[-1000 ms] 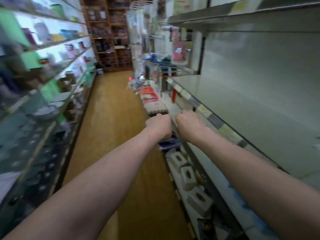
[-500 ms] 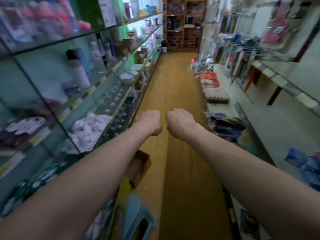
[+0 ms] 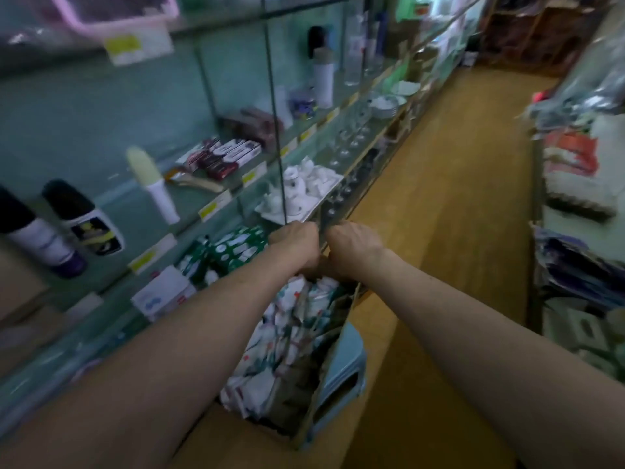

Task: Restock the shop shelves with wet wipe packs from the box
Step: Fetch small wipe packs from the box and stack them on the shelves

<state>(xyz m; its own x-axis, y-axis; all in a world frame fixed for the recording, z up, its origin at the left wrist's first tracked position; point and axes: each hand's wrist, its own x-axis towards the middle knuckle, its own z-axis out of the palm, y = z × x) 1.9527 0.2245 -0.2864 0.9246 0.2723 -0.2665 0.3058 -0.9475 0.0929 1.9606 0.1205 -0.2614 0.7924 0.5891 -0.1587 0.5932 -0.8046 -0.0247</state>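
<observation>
Toppling is my worry: the brown cardboard box (image 3: 341, 311) of floral white wet wipe packs (image 3: 284, 336) perches on a pale-blue plastic stool (image 3: 350, 362). My left grip (image 3: 297, 244) and right grip (image 3: 352, 248), fisted and seemingly empty, hover above its far end.

Clear, glossy glass shelves (image 3: 199, 194) stand left of the brown, matt corrugated cardboard box (image 3: 236, 441); inside the box lie white floral-printed wet wipe packs (image 3: 284, 340) in shiny, crinkled plastic film; against the box's right side, a pale blue smooth plastic stool (image 3: 345, 363); further right of the box, yellow-brown wooden floor (image 3: 449, 198) with a soft sheen.
</observation>
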